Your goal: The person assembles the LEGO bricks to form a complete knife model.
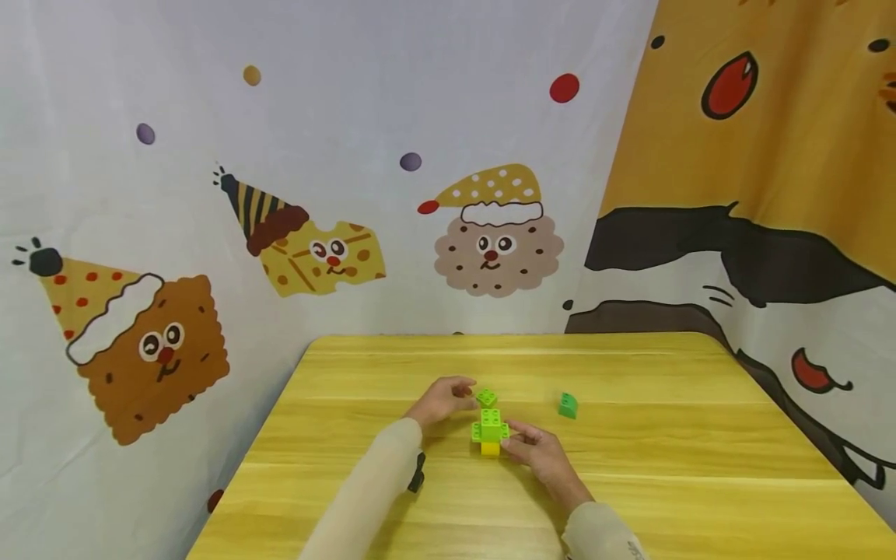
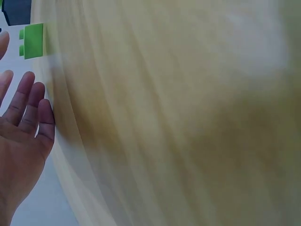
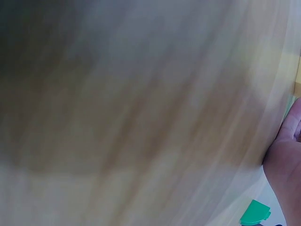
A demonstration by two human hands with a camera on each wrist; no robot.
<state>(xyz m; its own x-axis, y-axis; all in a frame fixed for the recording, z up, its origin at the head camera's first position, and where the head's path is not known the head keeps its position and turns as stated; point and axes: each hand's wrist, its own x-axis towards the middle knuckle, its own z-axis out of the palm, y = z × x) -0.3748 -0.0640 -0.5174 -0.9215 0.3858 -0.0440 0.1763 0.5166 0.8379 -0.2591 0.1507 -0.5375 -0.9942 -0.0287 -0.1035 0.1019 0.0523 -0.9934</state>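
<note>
A brick build (image 1: pixel 491 426) of lime green toy building bricks on a yellow brick (image 1: pixel 490 449) stands on the table. My right hand (image 1: pixel 539 455) is at its right side, thumb and forefinger pinching the jutting lime edge. Just behind the build lies a separate lime brick (image 1: pixel 486 397). My left hand (image 1: pixel 442 399) is beside that brick, thumb and fingers apart with nothing between them. In the left wrist view the left hand (image 2: pixel 26 127) shows an open palm, clear of a lime brick (image 2: pixel 34 41) with studs.
A darker green curved brick (image 1: pixel 568 405) lies to the right of the build, also visible as a green brick (image 3: pixel 255 213) in the right wrist view. The wood-grain table (image 1: pixel 350 365) ends at a printed cartoon curtain (image 1: pixel 336 117). A black object (image 1: pixel 417 473) shows beside the left sleeve.
</note>
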